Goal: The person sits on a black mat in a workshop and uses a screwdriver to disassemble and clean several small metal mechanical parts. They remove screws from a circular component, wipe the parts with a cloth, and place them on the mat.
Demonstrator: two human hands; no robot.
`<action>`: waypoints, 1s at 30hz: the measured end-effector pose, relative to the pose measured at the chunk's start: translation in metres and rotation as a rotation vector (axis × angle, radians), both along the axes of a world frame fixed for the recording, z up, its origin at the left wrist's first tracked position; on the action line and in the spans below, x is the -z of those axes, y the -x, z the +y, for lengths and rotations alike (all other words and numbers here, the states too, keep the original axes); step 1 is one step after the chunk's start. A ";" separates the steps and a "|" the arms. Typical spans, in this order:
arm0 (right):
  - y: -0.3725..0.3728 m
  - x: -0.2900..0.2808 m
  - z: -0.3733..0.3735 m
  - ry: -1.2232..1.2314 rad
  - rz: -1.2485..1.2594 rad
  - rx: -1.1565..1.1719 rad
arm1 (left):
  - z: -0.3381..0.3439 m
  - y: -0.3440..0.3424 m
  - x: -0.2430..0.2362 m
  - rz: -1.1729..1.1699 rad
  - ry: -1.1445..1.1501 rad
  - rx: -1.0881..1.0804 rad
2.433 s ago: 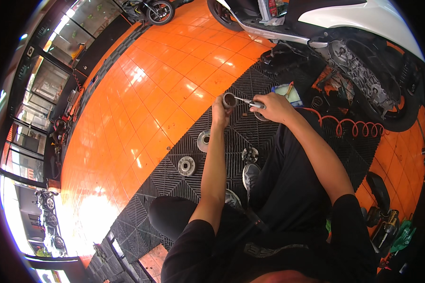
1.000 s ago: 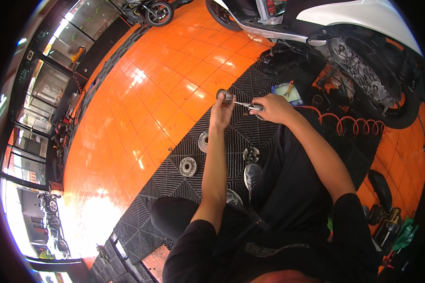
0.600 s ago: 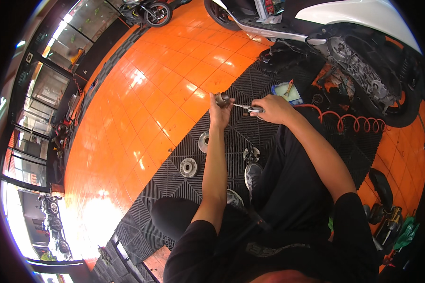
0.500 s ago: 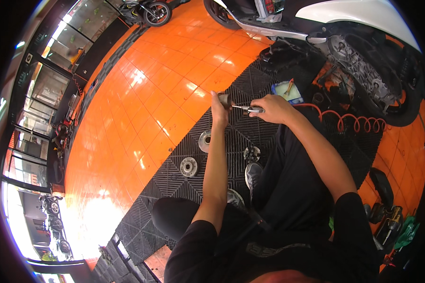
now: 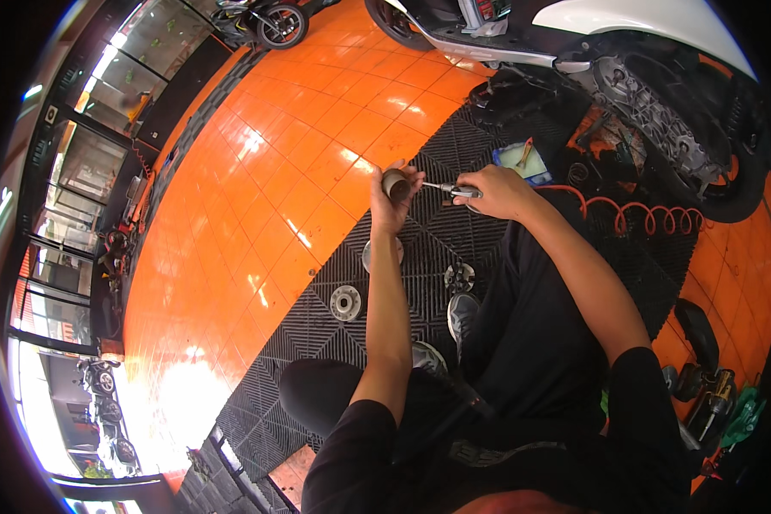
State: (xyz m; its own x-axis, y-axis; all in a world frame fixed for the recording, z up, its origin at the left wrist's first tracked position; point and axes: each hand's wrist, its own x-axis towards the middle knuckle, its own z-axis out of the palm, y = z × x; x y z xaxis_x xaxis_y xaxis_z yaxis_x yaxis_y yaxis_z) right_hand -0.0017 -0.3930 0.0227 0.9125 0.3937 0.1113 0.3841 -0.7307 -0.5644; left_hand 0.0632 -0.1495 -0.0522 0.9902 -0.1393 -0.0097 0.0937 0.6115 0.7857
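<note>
In front of me, my left hand point(image 5: 388, 214) is closed around a short hollow metal cylinder point(image 5: 395, 185), its dark open end toward me. My right hand point(image 5: 502, 194) grips an air blow gun point(image 5: 465, 191), whose thin nozzle points left at the cylinder, close to my left fingertips. A red coiled hose point(image 5: 621, 219) runs from beside my right wrist. Below the hands, a round metal flange point(image 5: 345, 303) lies on the black mat point(image 5: 270, 390). My left forearm partly covers a metal disc point(image 5: 372, 256). A small round mechanical part point(image 5: 459, 277) rests by my shoe.
A blue-rimmed tray point(image 5: 536, 177) holding pale liquid and a brush point(image 5: 526, 152) stands beyond my right hand. The scooter point(image 5: 660, 128), its engine side exposed, fills the upper right. Tools point(image 5: 713, 403) lie at lower right. Glossy orange tiles point(image 5: 223, 206) stretch left.
My left hand has turned the cylinder so its open end faces me, shifting slightly left. The blow gun's nozzle now sits a little higher, still pointing at the cylinder.
</note>
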 end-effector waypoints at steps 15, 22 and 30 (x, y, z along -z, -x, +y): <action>-0.001 -0.001 -0.001 -0.099 0.022 -0.021 | -0.017 -0.012 -0.007 -0.044 0.048 -0.123; -0.001 -0.003 0.003 -0.040 -0.026 0.043 | -0.004 -0.014 0.009 -0.164 -0.113 0.034; 0.000 0.000 0.000 -0.026 -0.026 0.048 | -0.016 -0.006 -0.007 -0.086 -0.379 -0.182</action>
